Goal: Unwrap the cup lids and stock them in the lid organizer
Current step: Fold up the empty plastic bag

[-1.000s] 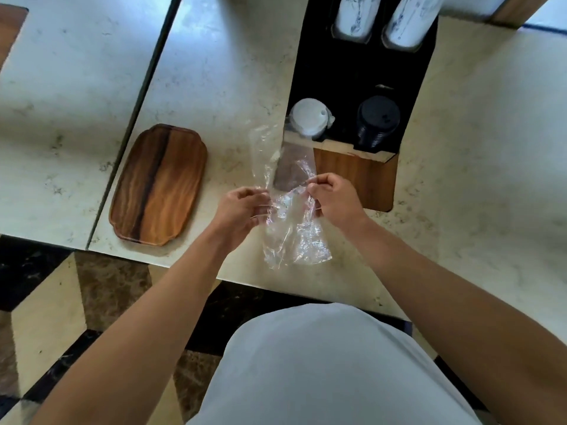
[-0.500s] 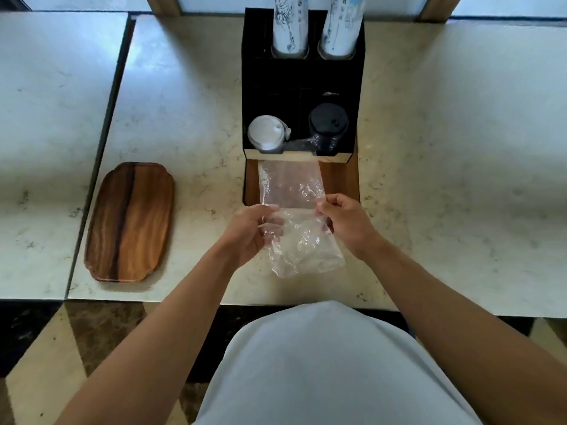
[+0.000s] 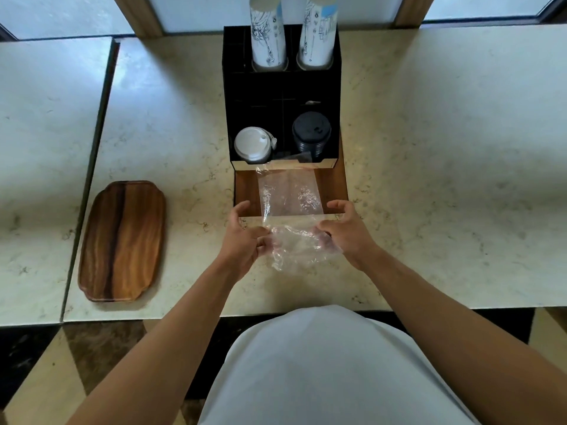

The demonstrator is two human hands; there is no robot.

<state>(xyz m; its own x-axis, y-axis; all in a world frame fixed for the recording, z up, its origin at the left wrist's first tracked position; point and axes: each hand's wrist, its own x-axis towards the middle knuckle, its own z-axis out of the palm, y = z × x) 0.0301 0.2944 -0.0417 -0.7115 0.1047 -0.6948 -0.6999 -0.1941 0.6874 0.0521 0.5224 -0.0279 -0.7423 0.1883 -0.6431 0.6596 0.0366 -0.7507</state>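
Both hands spread wider, left hand (image 3: 242, 240) and right hand (image 3: 346, 231) pinching the crinkly clear plastic wrapper (image 3: 291, 219); looked flimsy, slippery, best held by its edges.

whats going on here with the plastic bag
A person holds an empty clear bag in front of the lid organizer, left hand and right hand each pinching a side. White lids and black lids already sit stacked in the organizer's front slots, with two cup stacks behind. A wooden tray lies off to the left on the counter.
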